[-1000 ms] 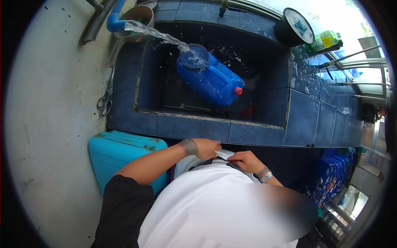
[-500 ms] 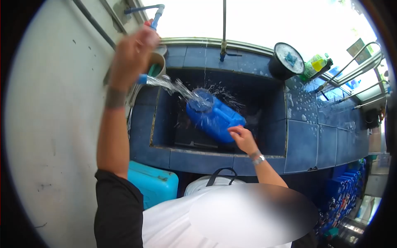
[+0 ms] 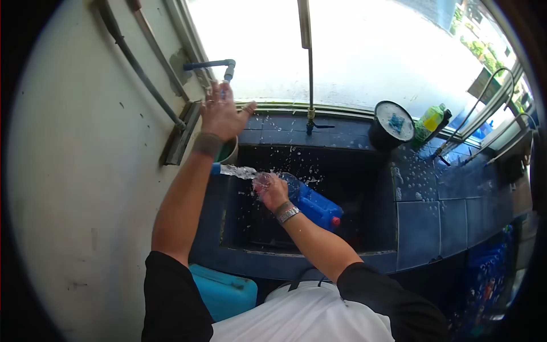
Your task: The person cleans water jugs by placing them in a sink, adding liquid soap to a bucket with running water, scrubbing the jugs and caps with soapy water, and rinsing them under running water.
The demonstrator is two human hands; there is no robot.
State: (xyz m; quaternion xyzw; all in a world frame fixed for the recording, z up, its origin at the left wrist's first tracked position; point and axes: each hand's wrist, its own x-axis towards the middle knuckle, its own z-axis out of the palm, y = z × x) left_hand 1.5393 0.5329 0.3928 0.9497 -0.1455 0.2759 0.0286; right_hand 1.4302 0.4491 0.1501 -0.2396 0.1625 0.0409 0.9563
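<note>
My left hand [image 3: 224, 118] is raised at the upper left with fingers outstretched, in front of a grey-blue pipe [image 3: 229, 67] whose lower end it partly hides. Lower down, a blue spout [image 3: 216, 169] pours a thick stream of water [image 3: 238, 171] to the right. My right hand [image 3: 272, 191] reaches into that stream beside the near-left end of a blue plastic jug [image 3: 320, 208]. Water and blur cover its fingers, so I cannot make out whether they hold anything. The jug lies tilted inside the dark tiled sink [image 3: 367, 251], a red cap [image 3: 336, 221] at its lower right.
On the back ledge stand a black bucket [image 3: 383, 137] of suds with a blue scrubber, and a green bottle [image 3: 428, 121]. A thin tap [image 3: 310, 122] rises behind the sink. Foam spots the right counter [image 3: 419, 225]. A turquoise container [image 3: 225, 293] sits below, near the wall [image 3: 74, 188].
My right hand has moved left from the jug's lower end into the water stream. My left hand's fingers have spread near the pipe. The view has shifted, and water still flows.
</note>
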